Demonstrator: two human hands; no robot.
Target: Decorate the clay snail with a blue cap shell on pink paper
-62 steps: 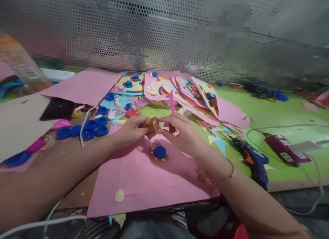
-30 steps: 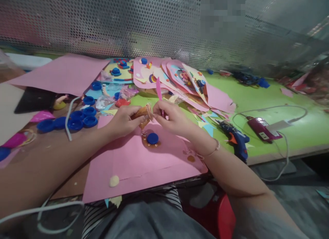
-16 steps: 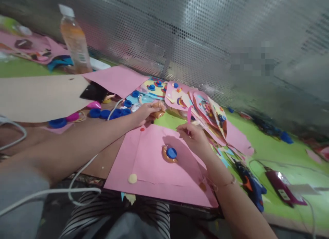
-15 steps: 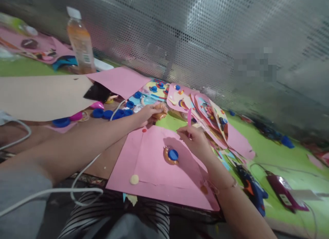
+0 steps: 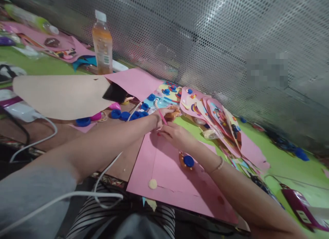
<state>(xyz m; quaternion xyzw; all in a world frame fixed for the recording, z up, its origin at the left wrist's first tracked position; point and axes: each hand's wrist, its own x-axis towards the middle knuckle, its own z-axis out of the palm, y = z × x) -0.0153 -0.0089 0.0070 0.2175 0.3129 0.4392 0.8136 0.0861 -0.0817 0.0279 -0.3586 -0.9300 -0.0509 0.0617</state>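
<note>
My left hand [image 5: 162,116] is closed around an orange-brown lump in a clear wrapper [image 5: 174,112], above the far left corner of a pink sheet [image 5: 164,170]. Close beside it, my right hand [image 5: 173,132] pinches a thin pink strip [image 5: 162,117], which stands up against the left hand. Under my right forearm, a blue cap [image 5: 188,160] with a brown rim of small pale dots sits on the sheet. A pale round disc [image 5: 152,183] lies near the sheet's front left, and a small red spot is by the right fingertips.
An upright bottle [image 5: 103,47] stands at the back left, behind a cream sheet [image 5: 61,96]. Several blue caps [image 5: 125,116] lie left of my hands. Decorated pink pieces [image 5: 218,119] are piled behind on the right. A white cable [image 5: 108,163] crosses the front left; a maroon device [image 5: 298,204] lies right.
My right hand has moved left with the pink strip, from over the right of the sheet to beside my left hand. The view has shifted, so things appear further right.
</note>
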